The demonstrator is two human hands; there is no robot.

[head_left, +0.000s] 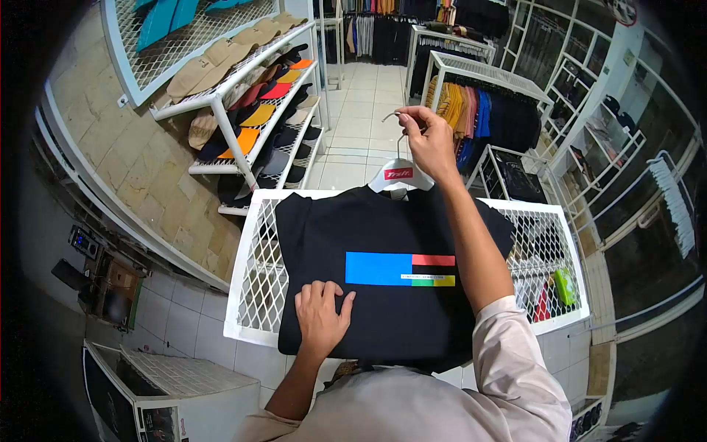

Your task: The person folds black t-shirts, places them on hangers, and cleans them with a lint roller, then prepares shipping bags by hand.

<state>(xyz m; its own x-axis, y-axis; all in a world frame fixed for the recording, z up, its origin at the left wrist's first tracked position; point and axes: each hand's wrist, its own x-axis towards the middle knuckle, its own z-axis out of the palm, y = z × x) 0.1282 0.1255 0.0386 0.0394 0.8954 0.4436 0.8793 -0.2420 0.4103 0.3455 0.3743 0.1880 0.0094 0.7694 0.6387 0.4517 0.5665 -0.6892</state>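
A black t-shirt (368, 228) with a blue, red, green and yellow chest print lies flat on a white wire-grid table (258, 272). A white hanger (400, 175) sits in its neck opening. My right hand (427, 140) pinches the hanger's metal hook at the far edge of the table. My left hand (322, 313) rests palm down, fingers spread, on the lower left part of the shirt.
A white shelf rack of caps (254, 96) stands at the left. Clothing racks with hanging shirts (479, 110) fill the back and right. A white grid box (169, 383) stands at the lower left. Small items lie under the table's right side (563, 287).
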